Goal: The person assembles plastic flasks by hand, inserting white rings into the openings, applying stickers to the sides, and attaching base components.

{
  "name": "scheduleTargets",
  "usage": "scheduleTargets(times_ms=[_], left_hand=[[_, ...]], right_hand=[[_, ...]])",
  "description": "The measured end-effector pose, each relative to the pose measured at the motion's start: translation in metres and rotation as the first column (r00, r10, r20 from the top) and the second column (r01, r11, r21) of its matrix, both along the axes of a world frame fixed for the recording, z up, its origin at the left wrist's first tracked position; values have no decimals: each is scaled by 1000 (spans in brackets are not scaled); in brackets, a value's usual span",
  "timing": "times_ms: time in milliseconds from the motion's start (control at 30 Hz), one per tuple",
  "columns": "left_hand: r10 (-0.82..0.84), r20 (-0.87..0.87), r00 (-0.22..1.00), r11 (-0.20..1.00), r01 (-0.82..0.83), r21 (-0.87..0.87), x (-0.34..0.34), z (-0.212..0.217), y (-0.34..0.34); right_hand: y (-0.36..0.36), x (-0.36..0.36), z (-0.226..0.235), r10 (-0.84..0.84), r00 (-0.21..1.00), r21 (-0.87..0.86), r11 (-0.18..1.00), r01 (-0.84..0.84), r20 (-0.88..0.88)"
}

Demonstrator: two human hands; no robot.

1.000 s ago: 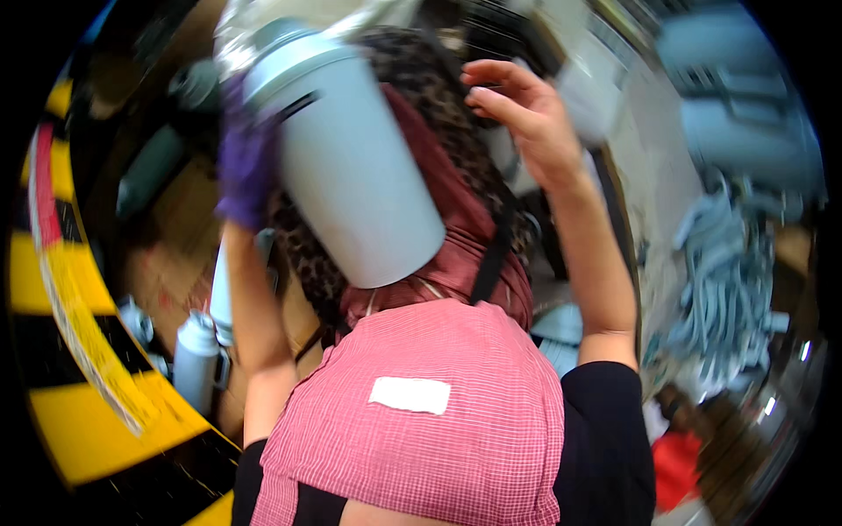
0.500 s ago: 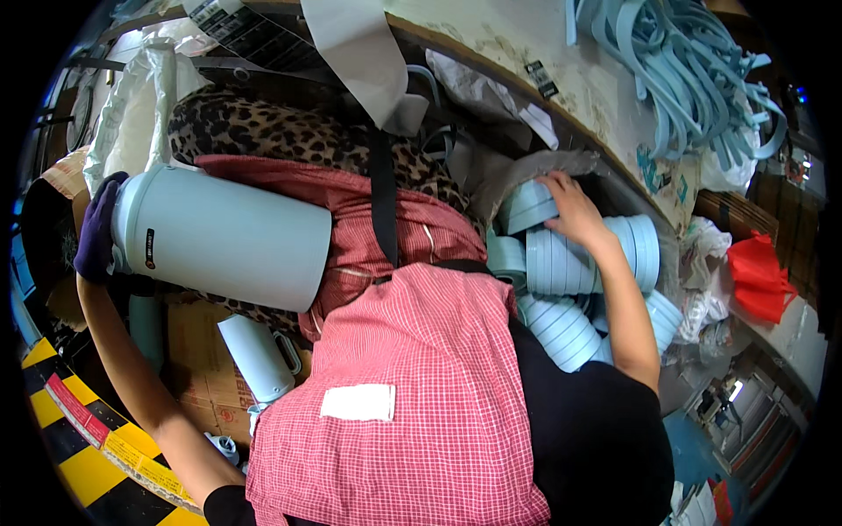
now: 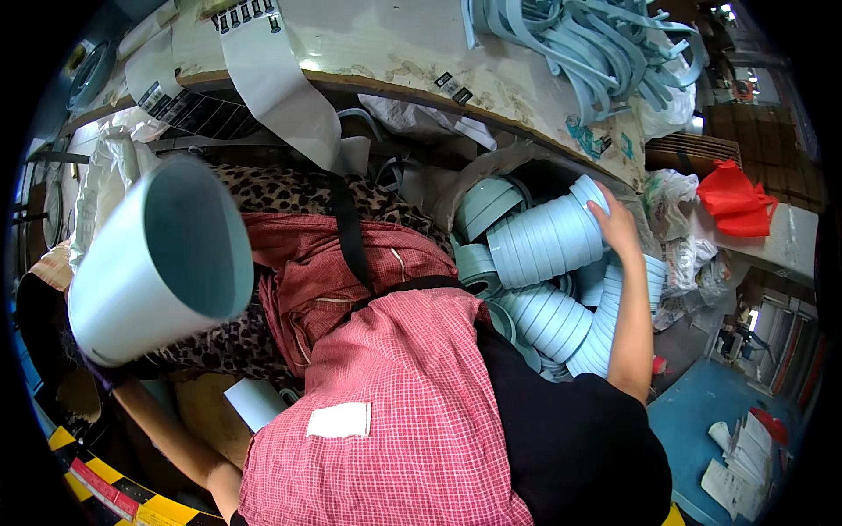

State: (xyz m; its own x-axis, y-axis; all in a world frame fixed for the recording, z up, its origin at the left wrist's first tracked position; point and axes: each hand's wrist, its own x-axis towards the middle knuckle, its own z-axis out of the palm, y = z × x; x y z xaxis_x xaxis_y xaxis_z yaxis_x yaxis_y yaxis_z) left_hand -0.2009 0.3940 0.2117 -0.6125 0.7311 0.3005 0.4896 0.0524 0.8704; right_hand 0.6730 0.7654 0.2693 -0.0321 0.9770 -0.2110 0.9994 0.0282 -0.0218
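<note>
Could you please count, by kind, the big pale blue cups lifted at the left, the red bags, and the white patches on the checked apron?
Pale blue cup, lifted: 1
Red bag: 1
White patch on apron: 1
Total: 3

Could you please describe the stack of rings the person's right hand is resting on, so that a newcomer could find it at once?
Start at the worn wooden workbench across the top; below its front edge lies a heap of pale blue plastic rings. The right hand rests on the upper end of one nested stack of pale blue rings. It lies highest in the heap, slanting up to the right, above the other stacks.
</note>
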Motion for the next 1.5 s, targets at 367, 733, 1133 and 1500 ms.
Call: scheduleTargets(times_ms=[367, 733, 1133, 1500], left_hand=[[-396, 651, 648, 838, -36, 545, 190, -39, 131], [75, -447, 891, 997, -76, 16, 234, -48, 130], [166, -248, 954, 980, -188, -66, 242, -47, 89], [363, -585, 725, 889, -82, 450, 247, 138, 72]], right_hand=[[-22, -162, 97, 488, 810, 834, 551, 4, -326], [-26, -305, 76, 977, 9, 880, 196, -433, -213], [-17, -323, 81, 955, -87, 900, 234, -367, -284], [14, -408, -40, 109, -11, 99, 851, -515, -994]])
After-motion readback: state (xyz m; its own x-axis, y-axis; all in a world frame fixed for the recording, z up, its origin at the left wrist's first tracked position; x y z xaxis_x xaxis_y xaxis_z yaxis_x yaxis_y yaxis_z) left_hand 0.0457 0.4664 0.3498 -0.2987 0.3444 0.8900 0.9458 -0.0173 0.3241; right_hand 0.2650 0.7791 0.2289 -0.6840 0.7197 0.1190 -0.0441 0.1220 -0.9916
